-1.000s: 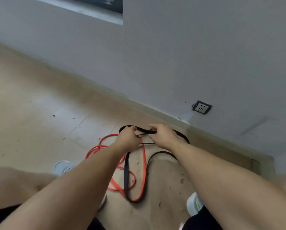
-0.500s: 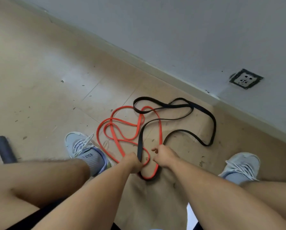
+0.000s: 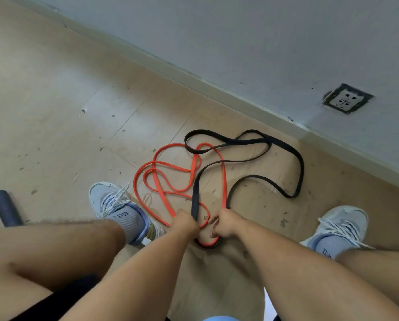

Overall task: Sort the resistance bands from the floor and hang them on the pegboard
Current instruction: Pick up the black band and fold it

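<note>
Stretching from the near edge up to a pale skirting board, the floor (image 3: 54, 117) was tan and scuffed, littered with small dark flecks and crossed by a few thin seams. Above the skirting rose a grey-white wall (image 3: 240, 42) holding a dark-framed power socket (image 3: 347, 98) set slightly askew. A dark foam roller (image 3: 6, 210) lay on the floor at the left edge.

Two resistance bands lay tangled together on the floor between the person's feet and the wall. The orange band (image 3: 170, 172) was flat and thin, coiled in several overlapping loops. The black band (image 3: 286, 149) was a little wider and sprawled in long curves toward the wall, crossing over the orange one in places.

The left hand (image 3: 184, 222) was curled tight around a black strand at the near end of the tangle. The right hand (image 3: 225, 222) was bent at the fingers, pinching the strands beside it, though which band it held I could not tell.

Grey lettering ran across the cuff of the left sock (image 3: 126, 216), partly readable as "…ATER"; the right sock (image 3: 326, 247) bore similar print, too blurred to read. Both feet wore pale laced trainers.
</note>
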`<state>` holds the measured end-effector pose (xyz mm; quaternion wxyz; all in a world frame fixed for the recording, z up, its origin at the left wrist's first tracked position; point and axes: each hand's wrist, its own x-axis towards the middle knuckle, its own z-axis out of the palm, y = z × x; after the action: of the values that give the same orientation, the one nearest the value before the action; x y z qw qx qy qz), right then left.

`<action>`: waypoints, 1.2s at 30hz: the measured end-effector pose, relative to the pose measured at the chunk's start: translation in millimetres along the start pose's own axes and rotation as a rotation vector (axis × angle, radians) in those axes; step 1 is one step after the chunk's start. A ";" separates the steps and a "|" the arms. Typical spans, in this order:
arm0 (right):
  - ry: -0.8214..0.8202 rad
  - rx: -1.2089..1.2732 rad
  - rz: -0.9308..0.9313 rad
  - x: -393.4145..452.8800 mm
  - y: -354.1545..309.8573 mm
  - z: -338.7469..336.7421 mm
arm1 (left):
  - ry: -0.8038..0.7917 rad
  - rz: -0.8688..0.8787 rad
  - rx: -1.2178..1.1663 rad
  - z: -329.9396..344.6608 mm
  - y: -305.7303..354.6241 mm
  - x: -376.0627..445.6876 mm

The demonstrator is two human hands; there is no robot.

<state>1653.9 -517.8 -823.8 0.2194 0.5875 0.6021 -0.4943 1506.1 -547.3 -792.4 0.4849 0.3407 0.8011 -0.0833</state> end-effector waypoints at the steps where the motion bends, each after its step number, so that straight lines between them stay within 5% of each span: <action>1: 0.006 -0.001 0.006 -0.1 0.4 0.5 | -0.008 0.006 0.062 -0.9 -3.4 1.8; 9: 0.074 0.051 0.016 -4.1 -0.5 -12.9 | -0.116 0.032 0.149 2.8 -8.6 2.0; 23: 0.062 0.120 -0.038 -13.4 -4.2 -19.0 | -0.223 -0.036 -0.336 4.9 6.7 -2.8; 30: 0.008 0.062 -0.124 -26.4 -16.1 -32.6 | -0.059 0.050 -0.563 -4.4 29.4 -9.0; 36: 0.230 0.231 -0.061 -35.7 -21.7 -35.7 | 0.107 0.148 -0.557 -36.9 54.3 -26.8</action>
<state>1652.8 -501.0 -771.4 0.0652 0.6429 0.5798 -0.4961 1521.5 -501.7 -740.3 0.5216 0.2559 0.7905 0.1938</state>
